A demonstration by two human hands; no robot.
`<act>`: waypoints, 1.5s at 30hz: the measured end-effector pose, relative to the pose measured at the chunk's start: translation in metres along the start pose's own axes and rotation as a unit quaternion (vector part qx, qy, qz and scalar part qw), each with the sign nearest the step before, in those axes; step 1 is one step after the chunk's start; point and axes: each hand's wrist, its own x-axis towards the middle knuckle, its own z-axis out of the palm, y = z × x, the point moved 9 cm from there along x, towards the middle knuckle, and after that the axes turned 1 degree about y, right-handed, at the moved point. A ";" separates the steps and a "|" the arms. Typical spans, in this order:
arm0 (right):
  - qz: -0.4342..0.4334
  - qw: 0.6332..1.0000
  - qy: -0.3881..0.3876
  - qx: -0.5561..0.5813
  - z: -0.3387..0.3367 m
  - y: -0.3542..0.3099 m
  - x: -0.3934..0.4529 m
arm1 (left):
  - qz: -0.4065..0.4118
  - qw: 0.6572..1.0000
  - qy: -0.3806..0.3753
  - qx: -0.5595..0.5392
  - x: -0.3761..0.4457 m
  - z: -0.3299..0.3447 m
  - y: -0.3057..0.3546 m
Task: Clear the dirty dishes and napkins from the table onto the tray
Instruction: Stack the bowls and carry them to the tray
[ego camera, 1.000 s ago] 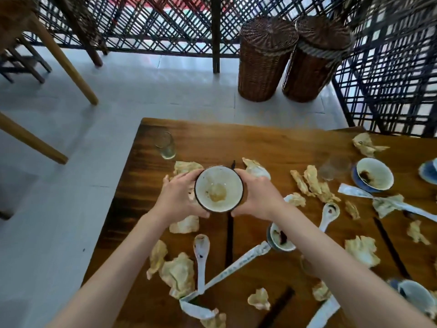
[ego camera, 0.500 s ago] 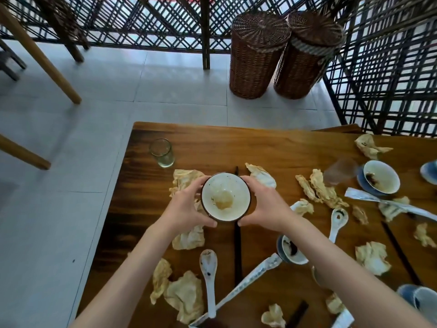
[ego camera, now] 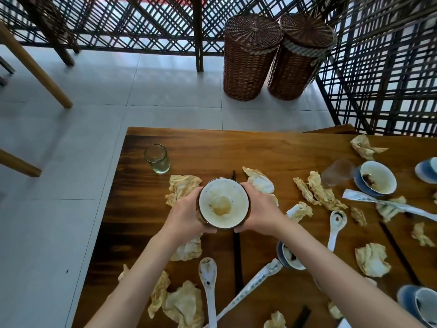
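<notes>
Both hands were clamped on one dirty bowl, left hand cupping its 9 o'clock side, right hand its 3 o'clock side, fingers curled around the wall. Whether the bowl sat on the wooden table or was lifted just clear, could not tell; yellowish residue sat in its bottom. Step in hand looked like pickup of the first bowl. No tray showed in view, so the next move likely called for carrying the bowl level to wherever the tray was, out of frame. From the bowl: a drinking glass at 10 o'clock, upright; crumpled napkins just beside at 10 and 2 o'clock, more scattered at 6 and 3; a dark chopstick running 12 to 6 under it; a white ceramic spoon at 6. Another dirty bowl on a blue saucer lay well apart at 3 o'clock, with a tipped cloudy glass touching it. Two wicker baskets stood on the floor at 12 o'clock.
</notes>
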 end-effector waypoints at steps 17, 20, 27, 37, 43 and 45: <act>0.004 0.998 0.028 0.054 -0.011 -0.002 -0.010 | 0.030 1.000 0.004 0.000 0.000 -0.006 0.022; 0.003 0.997 0.045 0.058 -0.027 -0.003 -0.021 | 0.044 0.999 0.004 0.019 0.001 -0.007 0.039; 0.003 0.996 0.078 0.054 -0.080 0.012 -0.065 | 0.095 0.994 -0.003 0.046 -0.004 0.013 0.104; 0.022 0.990 0.129 0.054 -0.155 0.094 -0.146 | 0.137 0.989 -0.050 0.032 -0.009 0.107 0.206; 0.029 0.991 0.126 0.039 -0.213 0.159 -0.173 | 0.123 0.990 -0.051 0.044 0.002 0.177 0.263; 0.026 0.992 0.120 0.027 -0.232 0.180 -0.173 | 0.115 0.991 -0.050 0.042 0.011 0.198 0.280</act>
